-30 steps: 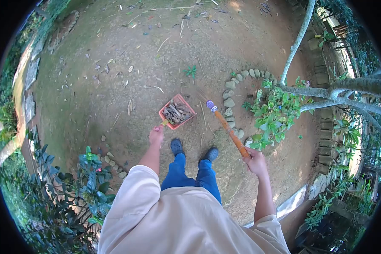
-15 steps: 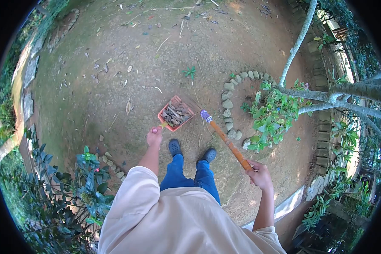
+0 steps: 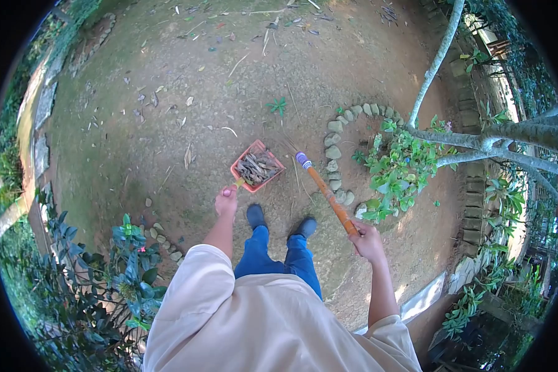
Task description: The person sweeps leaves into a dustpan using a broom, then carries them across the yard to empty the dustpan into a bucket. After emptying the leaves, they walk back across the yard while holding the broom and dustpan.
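Bare earth yard (image 3: 211, 80), seen from above. A broom (image 3: 329, 194) slants across it, its long orange pole probably light and stiff, best held near the top, where the right hand (image 3: 369, 243) has its fingers curled around it. Its thin bristles (image 3: 287, 143), likely springy, are just beside a red dustpan (image 3: 235, 169) ahead of the dark shoes (image 3: 255, 215). The left hand (image 3: 225, 201) closes around the pan's short yellow handle (image 3: 239, 182), the place to hold it level. Inside, dry leaves (image 3: 257, 167), seemingly brittle and easily spilled. Individual fingertips are too small to tell.
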`<state>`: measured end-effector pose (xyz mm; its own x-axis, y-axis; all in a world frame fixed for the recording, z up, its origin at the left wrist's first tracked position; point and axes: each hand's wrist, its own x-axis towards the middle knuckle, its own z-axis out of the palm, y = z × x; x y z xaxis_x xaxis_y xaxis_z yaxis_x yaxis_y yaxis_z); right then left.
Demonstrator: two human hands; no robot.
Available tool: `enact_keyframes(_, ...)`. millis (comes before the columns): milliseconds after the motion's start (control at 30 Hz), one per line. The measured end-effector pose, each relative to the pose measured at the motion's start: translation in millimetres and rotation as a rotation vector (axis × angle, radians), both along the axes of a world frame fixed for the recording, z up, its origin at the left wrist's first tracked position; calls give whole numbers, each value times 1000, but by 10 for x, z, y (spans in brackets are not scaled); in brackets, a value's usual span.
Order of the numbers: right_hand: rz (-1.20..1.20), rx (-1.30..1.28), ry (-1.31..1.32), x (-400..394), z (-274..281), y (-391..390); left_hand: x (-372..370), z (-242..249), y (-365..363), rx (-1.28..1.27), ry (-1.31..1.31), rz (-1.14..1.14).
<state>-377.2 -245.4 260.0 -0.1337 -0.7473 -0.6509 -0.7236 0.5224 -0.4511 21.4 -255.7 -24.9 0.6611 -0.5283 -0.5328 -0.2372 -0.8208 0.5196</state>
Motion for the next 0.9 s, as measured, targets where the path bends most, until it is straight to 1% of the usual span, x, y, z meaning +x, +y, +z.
enact_keyframes(67, 126, -50, 42, -15, -190, 45, 9, -12, 12, 2, 4, -10)
enact_keyframes(167, 62, 111, -20, 112, 144, -5, 24, -4, 41, -22, -2, 9)
enact_keyframes(333, -54, 110, -107, -39, 580, 121, 112, 47, 134, -42, -41, 8)
enact_keyframes(467, -83, 94, -138, -51, 734, 138, 146, 134, 250, -51, -70, 41)
enact_keyframes(667, -61, 57, -147, 109, 694, 11, 244, 82, 497, -82, -81, 144)
enact_keyframes(767, -60, 8, -216, 174, 583, -53, 332, 61, 591, -70, -52, 247)
enact_keyframes(900, 10, -1, -190, 404, 575, -242, 428, 266, 643, 9, -18, 371)
